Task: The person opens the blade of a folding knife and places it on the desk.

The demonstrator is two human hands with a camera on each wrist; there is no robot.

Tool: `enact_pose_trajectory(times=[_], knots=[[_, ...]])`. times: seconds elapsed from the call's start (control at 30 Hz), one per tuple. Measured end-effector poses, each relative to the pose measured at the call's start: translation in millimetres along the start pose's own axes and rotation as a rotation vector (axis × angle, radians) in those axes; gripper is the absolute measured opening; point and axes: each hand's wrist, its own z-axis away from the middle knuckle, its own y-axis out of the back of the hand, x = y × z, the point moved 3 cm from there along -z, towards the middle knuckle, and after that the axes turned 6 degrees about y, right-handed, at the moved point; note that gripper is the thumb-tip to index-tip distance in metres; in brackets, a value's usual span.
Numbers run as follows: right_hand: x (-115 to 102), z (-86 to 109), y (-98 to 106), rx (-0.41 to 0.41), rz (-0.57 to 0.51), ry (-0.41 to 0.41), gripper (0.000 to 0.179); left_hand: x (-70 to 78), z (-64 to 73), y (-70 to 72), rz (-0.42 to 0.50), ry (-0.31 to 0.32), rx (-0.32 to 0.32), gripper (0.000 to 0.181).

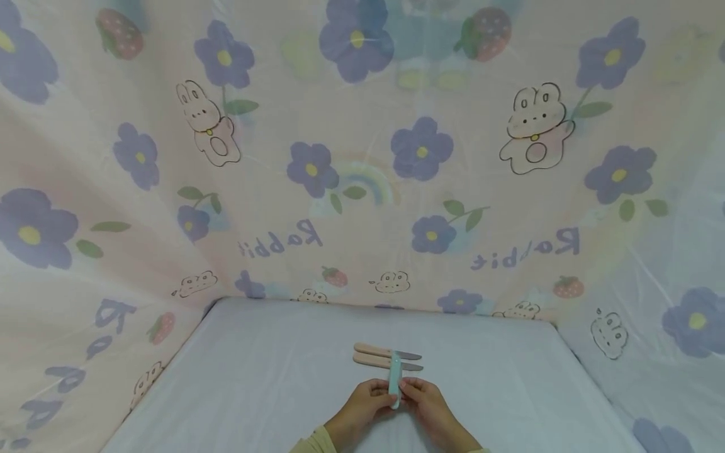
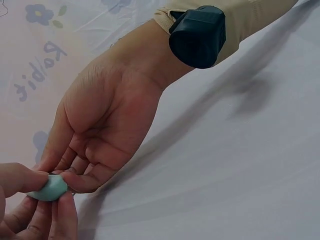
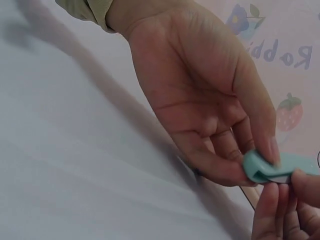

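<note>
A mint-green folding knife (image 1: 394,380) points away from me, upright in the head view, between my two hands. My left hand (image 1: 365,406) pinches its near part from the left, thumb across the handle. From the right, my right hand (image 1: 427,402) pinches the same handle between thumb and fingers. The right wrist view shows the slot in the rounded end of the handle (image 3: 257,165), with a pale strip of blade along it. Just beyond lie two knives with light wooden handles, the farther knife (image 1: 370,348) and the nearer knife (image 1: 370,360), partly covered by the green handle.
A white cloth-covered table (image 1: 272,358) lies beneath my hands. Around it hangs a curtain (image 1: 362,233) printed with rabbits, purple flowers and strawberries, close along the table's back and side edges. A dark device (image 2: 200,37) is strapped to my left wrist.
</note>
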Motion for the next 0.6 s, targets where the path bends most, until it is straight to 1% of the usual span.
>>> enact_pose_trajectory(times=[0.1, 0.17, 0.3, 0.43, 0.6], knots=[[2.0, 1.8, 0.9, 0.000, -0.008, -0.011, 0.040, -2.8, 0.7, -0.9, 0.017, 0.020, 0.002, 0.039], [2.6, 2.6, 1.0, -0.002, -0.013, -0.014, 0.039, -3.7, 0.8, -0.8, 0.021, 0.022, 0.002, 0.039], [0.8, 4.0, 0.7, -0.004, -0.019, -0.006, 0.038, -3.0, 0.7, -0.8, 0.032, 0.009, -0.006, 0.038], [-2.7, 5.2, 0.1, 0.014, -0.020, 0.005, 0.037, -0.4, 1.4, -0.9, 0.044, -0.012, -0.016, 0.036], [-6.1, 6.3, -0.7, 0.030, -0.003, 0.015, 0.037, 2.9, 2.2, -0.6, 0.047, -0.021, -0.003, 0.033]])
